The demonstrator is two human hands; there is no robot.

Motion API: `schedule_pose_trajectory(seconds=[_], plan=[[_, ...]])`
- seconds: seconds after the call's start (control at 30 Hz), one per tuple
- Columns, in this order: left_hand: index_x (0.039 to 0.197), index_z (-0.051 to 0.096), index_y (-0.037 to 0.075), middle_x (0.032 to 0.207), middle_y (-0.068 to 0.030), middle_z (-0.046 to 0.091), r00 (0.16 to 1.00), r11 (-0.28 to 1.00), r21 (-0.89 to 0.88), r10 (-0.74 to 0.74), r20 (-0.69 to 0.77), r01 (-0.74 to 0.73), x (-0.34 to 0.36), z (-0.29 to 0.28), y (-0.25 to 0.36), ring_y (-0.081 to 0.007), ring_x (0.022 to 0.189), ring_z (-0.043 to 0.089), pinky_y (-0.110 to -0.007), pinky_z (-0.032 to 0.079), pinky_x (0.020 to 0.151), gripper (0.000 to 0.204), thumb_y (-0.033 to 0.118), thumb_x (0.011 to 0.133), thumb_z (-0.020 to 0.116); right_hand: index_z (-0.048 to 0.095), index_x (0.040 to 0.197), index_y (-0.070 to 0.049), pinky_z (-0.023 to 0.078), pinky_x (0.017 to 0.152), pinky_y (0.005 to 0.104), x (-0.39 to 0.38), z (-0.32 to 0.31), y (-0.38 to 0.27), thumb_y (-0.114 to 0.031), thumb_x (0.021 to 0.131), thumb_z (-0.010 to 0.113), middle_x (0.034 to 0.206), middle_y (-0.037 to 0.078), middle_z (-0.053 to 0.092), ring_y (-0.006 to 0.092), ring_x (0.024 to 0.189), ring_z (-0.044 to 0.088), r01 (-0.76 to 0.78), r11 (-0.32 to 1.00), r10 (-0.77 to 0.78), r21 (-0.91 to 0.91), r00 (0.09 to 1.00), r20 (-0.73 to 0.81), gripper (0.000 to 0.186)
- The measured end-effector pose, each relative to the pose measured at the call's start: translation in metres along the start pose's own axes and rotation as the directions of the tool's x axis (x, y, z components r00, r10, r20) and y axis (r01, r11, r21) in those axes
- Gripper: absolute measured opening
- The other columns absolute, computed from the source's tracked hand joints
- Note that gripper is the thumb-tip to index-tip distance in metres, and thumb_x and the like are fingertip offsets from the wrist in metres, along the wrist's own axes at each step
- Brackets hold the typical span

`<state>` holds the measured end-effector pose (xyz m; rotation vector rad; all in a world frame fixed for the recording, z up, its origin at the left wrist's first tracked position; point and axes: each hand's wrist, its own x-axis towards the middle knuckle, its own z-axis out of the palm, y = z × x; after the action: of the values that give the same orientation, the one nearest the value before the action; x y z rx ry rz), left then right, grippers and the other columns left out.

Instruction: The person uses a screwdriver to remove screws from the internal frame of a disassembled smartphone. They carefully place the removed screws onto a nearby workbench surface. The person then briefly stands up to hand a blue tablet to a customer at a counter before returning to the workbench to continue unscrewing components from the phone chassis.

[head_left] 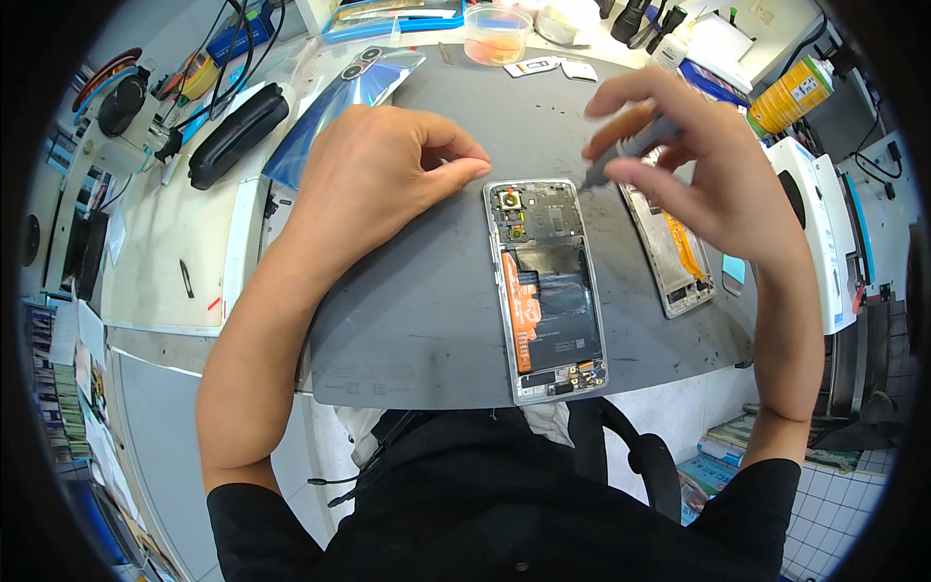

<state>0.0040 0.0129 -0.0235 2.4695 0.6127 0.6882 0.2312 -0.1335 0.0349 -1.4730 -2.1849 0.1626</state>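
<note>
An opened smartphone (567, 228) lies on the grey work mat (407, 330), its camera module, circuit board cover and black battery with an orange label exposed. My right hand (713, 175) is closed around a dark grey screwdriver (635, 145); its narrow end points down beside the phone's upper right corner. At the phone's upper left, my left hand (388, 165) hovers with thumb and forefinger pinched together. Whatever may be between those fingertips is too small to make out. Partly behind my right hand lies a second phone frame (669, 257) with an orange flex cable.
A glossy blue phone back cover (335, 121) lies beyond my left hand. At the far edge stands a clear plastic tub (497, 34). A black zip case (238, 136) rests on the left, and a yellow can (793, 95) stands at the right above a white device (810, 228).
</note>
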Motion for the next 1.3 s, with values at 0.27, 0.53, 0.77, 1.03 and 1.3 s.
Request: schedule_pose_trajectory(seconds=[0.27, 0.53, 0.77, 1.03, 1.3], plan=[[0.089, 0.079, 0.007, 0.074, -0.007, 0.073, 0.998, 0.977, -0.209, 0.056, 0.021, -0.05, -0.001, -0.005, 0.014, -0.0161, 0.067, 0.069, -0.028, 0.054, 0.064, 0.018, 0.025, 0.085, 0.079, 0.051, 0.126, -0.001, 0.056, 0.065, 0.0209, 0.013, 0.013, -0.007, -0.003, 0.093, 0.066, 0.107, 0.018, 0.072, 0.0184, 0.099, 0.072, 0.1, 0.967, -0.047, 0.236, 0.975, -0.219, 0.036], [0.086, 0.078, 0.008, 0.072, -0.0065, 0.073, 0.996, 0.989, -0.117, 0.092, -0.001, -0.092, 0.0, -0.007, 0.012, -0.0163, 0.066, 0.07, -0.027, 0.053, 0.062, 0.017, 0.025, 0.083, 0.079, 0.052, 0.126, -0.001, 0.058, 0.067, 0.0221, 0.015, 0.011, -0.005, -0.001, 0.092, 0.065, 0.106, 0.015, 0.072, 0.0199, 0.102, 0.072, 0.127, 0.975, -0.092, 0.185, 0.977, -0.19, 0.036], [0.085, 0.078, 0.009, 0.072, -0.006, 0.073, 0.997, 0.992, -0.094, 0.081, 0.02, -0.079, -0.001, -0.005, 0.012, -0.0169, 0.065, 0.07, -0.028, 0.053, 0.061, 0.018, 0.026, 0.081, 0.08, 0.053, 0.124, -0.002, 0.058, 0.066, 0.023, 0.014, 0.013, -0.013, 0.003, 0.09, 0.066, 0.112, 0.012, 0.067, 0.0207, 0.105, 0.071, 0.096, 0.982, -0.071, 0.16, 0.985, -0.155, 0.037], [0.096, 0.077, 0.001, 0.073, -0.0091, 0.069, 0.973, 0.984, -0.175, 0.022, 0.231, 0.019, -0.018, -0.002, 0.012, -0.0101, 0.061, 0.06, -0.028, 0.046, 0.056, 0.019, 0.006, 0.084, 0.063, 0.054, 0.12, -0.002, 0.06, 0.068, 0.0255, 0.015, 0.026, -0.015, 0.003, 0.089, 0.068, 0.113, 0.01, 0.065, 0.02, 0.105, 0.07, 0.075, 0.977, -0.067, 0.198, 0.997, -0.048, 0.034], [0.093, 0.078, 0.003, 0.07, -0.0153, 0.068, 0.974, 0.993, -0.115, 0.064, 0.216, -0.039, -0.018, 0.003, 0.012, -0.0263, 0.059, 0.064, -0.035, 0.052, 0.06, 0.024, 0.014, 0.08, 0.061, 0.055, 0.119, -0.003, 0.06, 0.066, 0.0253, 0.017, 0.03, -0.016, 0.0, 0.089, 0.069, 0.105, 0.008, 0.069, 0.0179, 0.102, 0.07, 0.068, 0.987, -0.068, 0.144, 0.998, -0.01, 0.033]])
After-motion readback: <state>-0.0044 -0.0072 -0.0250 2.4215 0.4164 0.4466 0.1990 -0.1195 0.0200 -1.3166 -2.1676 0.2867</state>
